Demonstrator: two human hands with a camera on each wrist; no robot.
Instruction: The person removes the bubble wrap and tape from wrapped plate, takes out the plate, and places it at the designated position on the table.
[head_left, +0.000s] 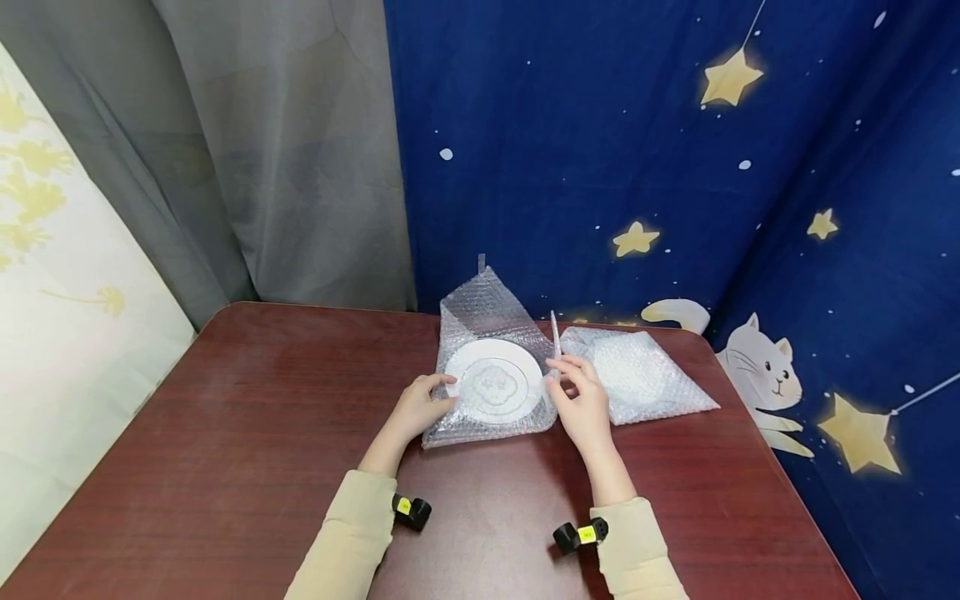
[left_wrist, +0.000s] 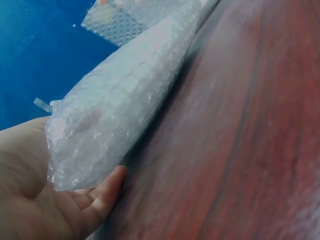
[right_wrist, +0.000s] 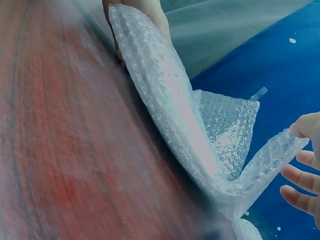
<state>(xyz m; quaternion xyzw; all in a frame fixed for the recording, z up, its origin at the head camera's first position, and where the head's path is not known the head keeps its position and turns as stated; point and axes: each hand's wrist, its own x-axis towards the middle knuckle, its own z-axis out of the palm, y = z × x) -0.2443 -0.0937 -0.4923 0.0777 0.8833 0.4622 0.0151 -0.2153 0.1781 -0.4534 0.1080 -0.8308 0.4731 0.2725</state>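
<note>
A white plate (head_left: 468,358) with a patterned centre lies on a sheet of bubble wrap (head_left: 480,308), partly covered by its folded layers. The sheet's far corner stands up behind the plate with a strip of clear tape (head_left: 482,263) on its tip. My left hand (head_left: 416,407) holds the wrap's left edge beside the plate, fingers curled under it in the left wrist view. On the other side, my right hand (head_left: 585,408) pinches a raised flap of the wrap (right_wrist: 272,157) between thumb and finger, lifted up from the plate's right edge.
A second bundle in bubble wrap (head_left: 637,375), with a white round shape inside, lies on the reddish-brown table (head_left: 247,450) right of my right hand. Grey and star-patterned blue curtains (head_left: 525,167) hang just behind the table's far edge.
</note>
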